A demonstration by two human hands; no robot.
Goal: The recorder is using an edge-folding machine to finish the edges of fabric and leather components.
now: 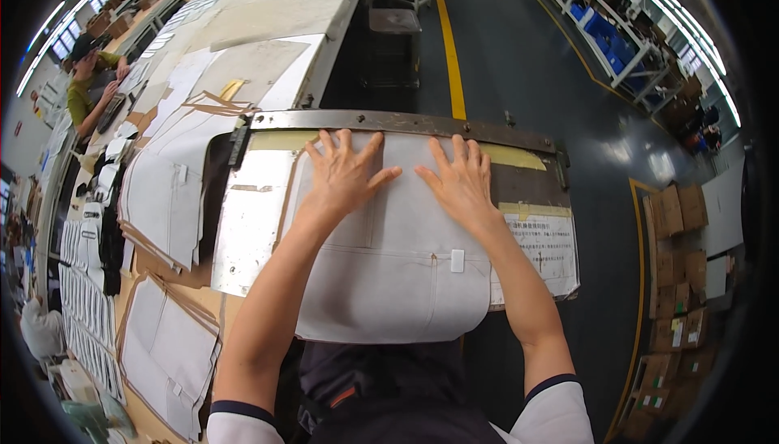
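Note:
A light grey sheet-like panel with stitched lines and a small white tab lies on a metal-topped machine bed. Its rounded near end hangs over the front edge. My left hand rests flat on the panel's far left part, fingers spread. To its right, my right hand presses flat too, fingers apart. The fingertips of both reach the metal bar across the far edge; whether they touch it I cannot tell. Neither hand grips anything.
Stacks of similar grey panels lie on the long table at the left. A person sits beyond it. Stools stand ahead, cardboard boxes at the right. A printed sheet is on the bed's right side.

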